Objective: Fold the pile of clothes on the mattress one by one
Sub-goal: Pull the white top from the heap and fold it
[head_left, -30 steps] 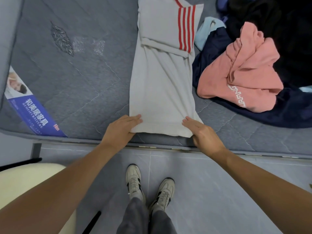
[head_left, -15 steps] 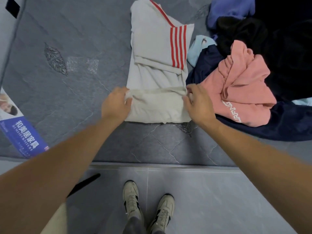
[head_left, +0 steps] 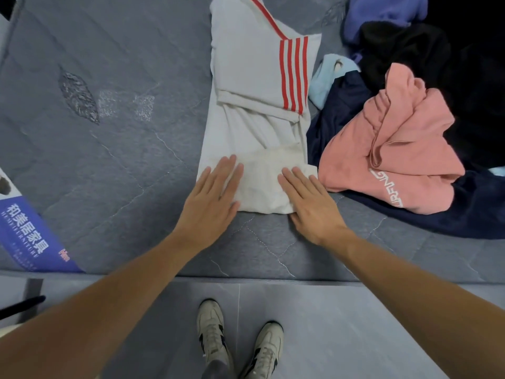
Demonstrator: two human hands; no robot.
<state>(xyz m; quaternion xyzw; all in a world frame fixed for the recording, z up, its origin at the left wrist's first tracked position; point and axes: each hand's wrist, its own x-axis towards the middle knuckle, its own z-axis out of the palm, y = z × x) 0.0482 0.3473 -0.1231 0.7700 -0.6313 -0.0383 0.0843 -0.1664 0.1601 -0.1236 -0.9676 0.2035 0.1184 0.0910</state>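
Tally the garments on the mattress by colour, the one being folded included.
White with red stripes: 1, under both flat hands
Pink: 1
Navy: 1
Light blue: 1
Purple-blue: 1
Black: at least 1; dark folds merge
Total: at least 6
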